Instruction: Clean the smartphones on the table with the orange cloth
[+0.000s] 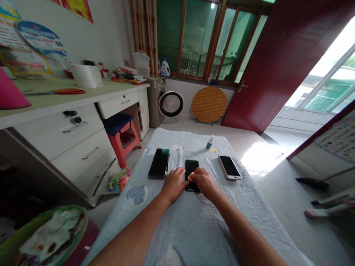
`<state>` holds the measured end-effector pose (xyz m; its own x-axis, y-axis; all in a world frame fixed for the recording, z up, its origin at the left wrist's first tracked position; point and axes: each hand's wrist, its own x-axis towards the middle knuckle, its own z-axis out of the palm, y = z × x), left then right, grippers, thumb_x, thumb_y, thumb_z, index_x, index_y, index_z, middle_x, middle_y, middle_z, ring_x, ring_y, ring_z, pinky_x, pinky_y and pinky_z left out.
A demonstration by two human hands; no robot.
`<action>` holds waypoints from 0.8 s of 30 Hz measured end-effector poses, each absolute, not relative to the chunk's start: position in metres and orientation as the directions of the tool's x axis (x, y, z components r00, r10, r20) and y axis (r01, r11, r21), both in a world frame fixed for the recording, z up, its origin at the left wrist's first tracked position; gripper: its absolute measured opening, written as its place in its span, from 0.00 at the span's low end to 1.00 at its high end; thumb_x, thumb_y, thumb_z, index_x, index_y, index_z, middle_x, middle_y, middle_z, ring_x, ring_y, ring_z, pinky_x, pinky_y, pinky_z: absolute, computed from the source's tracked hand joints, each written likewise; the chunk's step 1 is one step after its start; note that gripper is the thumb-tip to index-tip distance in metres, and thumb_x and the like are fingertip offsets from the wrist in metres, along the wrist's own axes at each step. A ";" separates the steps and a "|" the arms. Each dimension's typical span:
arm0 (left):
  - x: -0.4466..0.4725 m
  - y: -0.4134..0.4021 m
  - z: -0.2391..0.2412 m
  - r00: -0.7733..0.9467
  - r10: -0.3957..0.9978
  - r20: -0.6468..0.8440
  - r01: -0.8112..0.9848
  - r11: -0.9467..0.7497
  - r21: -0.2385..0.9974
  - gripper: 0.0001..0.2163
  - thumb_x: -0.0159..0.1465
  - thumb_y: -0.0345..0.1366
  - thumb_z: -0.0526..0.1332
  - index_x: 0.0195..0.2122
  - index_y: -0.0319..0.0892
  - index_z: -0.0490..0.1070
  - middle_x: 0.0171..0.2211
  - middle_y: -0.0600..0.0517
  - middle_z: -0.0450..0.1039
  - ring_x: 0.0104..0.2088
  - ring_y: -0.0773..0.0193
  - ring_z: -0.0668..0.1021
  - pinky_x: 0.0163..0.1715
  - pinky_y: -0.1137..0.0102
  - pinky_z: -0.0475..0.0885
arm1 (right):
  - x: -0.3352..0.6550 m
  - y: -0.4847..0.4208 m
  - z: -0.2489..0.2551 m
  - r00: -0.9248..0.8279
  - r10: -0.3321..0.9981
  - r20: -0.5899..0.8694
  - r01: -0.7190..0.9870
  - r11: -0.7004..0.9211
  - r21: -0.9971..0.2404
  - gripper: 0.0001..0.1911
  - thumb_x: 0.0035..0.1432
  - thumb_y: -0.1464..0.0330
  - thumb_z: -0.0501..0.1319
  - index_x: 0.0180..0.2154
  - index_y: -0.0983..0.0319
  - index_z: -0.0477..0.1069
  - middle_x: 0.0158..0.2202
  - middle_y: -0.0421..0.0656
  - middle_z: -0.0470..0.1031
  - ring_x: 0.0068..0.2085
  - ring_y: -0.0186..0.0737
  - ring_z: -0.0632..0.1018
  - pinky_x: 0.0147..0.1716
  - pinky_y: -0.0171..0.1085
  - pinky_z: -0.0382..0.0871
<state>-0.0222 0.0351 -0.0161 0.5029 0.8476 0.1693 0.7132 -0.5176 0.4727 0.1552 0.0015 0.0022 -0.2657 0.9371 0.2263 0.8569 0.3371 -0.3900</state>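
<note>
Right hand [205, 181] fingers clamp an orange cloth [190, 177], seemingly wiping the middle smartphone [191, 166], while left hand [173, 184], thumb and fingers apart, gives the bracing another stroke needs.

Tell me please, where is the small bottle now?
In the head view, the small bottle stands right of centre on the tablecloth, beyond the middle phone and white phone.

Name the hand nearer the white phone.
Right. The right hand is left of the white phone, apart from it; the left hand is farther left, at the edge of the middle phone.
</note>
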 end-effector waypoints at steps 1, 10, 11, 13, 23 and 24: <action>-0.022 0.035 -0.016 0.502 0.849 0.165 0.717 -0.515 0.469 0.19 0.64 0.40 0.59 0.54 0.42 0.67 0.58 0.45 0.65 0.56 0.52 0.68 0.56 0.61 0.62 | 0.157 0.003 0.001 -0.247 0.941 0.230 0.862 0.322 -0.391 0.12 0.62 0.69 0.56 0.38 0.57 0.79 0.36 0.43 0.71 0.38 0.38 0.70 0.40 0.33 0.62; -0.022 0.034 -0.013 0.508 0.845 0.170 0.715 -0.523 0.463 0.19 0.63 0.39 0.60 0.55 0.40 0.68 0.58 0.46 0.66 0.54 0.53 0.69 0.56 0.62 0.62 | 0.178 0.047 -0.010 -0.089 0.963 0.254 0.926 0.174 -0.336 0.13 0.63 0.68 0.55 0.37 0.59 0.79 0.33 0.43 0.70 0.35 0.36 0.70 0.38 0.33 0.60; -0.022 0.034 -0.013 0.509 0.845 0.167 0.716 -0.523 0.463 0.19 0.63 0.39 0.60 0.55 0.40 0.68 0.57 0.46 0.66 0.54 0.53 0.69 0.56 0.62 0.62 | 0.178 0.053 -0.010 -0.071 0.966 0.247 0.929 0.154 -0.336 0.13 0.63 0.68 0.55 0.37 0.59 0.80 0.33 0.43 0.70 0.35 0.36 0.70 0.37 0.32 0.60; -0.022 0.034 -0.012 0.512 0.843 0.163 0.716 -0.524 0.461 0.19 0.63 0.39 0.60 0.55 0.39 0.68 0.57 0.46 0.67 0.54 0.53 0.69 0.55 0.61 0.63 | 0.178 0.064 -0.010 -0.041 0.970 0.240 0.933 0.123 -0.338 0.14 0.63 0.68 0.54 0.37 0.60 0.80 0.33 0.44 0.71 0.35 0.36 0.70 0.37 0.33 0.59; -0.023 0.034 -0.011 0.509 0.846 0.159 0.709 -0.517 0.479 0.19 0.62 0.39 0.60 0.55 0.42 0.68 0.57 0.47 0.67 0.53 0.53 0.69 0.55 0.62 0.63 | 0.170 0.064 -0.010 0.001 0.966 0.259 0.955 0.076 -0.288 0.15 0.63 0.71 0.53 0.36 0.61 0.79 0.34 0.44 0.71 0.34 0.36 0.69 0.37 0.33 0.59; -0.023 0.034 -0.012 0.507 0.847 0.162 0.707 -0.516 0.484 0.19 0.62 0.39 0.60 0.55 0.42 0.68 0.57 0.47 0.67 0.53 0.53 0.69 0.55 0.62 0.62 | 0.169 0.058 -0.009 -0.014 0.963 0.270 0.951 0.096 -0.294 0.14 0.63 0.71 0.53 0.36 0.61 0.79 0.34 0.44 0.71 0.35 0.36 0.69 0.37 0.33 0.59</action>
<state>-0.0229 0.0343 -0.0122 0.5070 0.8466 0.1619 0.7068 -0.5158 0.4841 0.1692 0.0578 -0.0094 -0.0137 0.9626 0.2705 0.9511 0.0961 -0.2936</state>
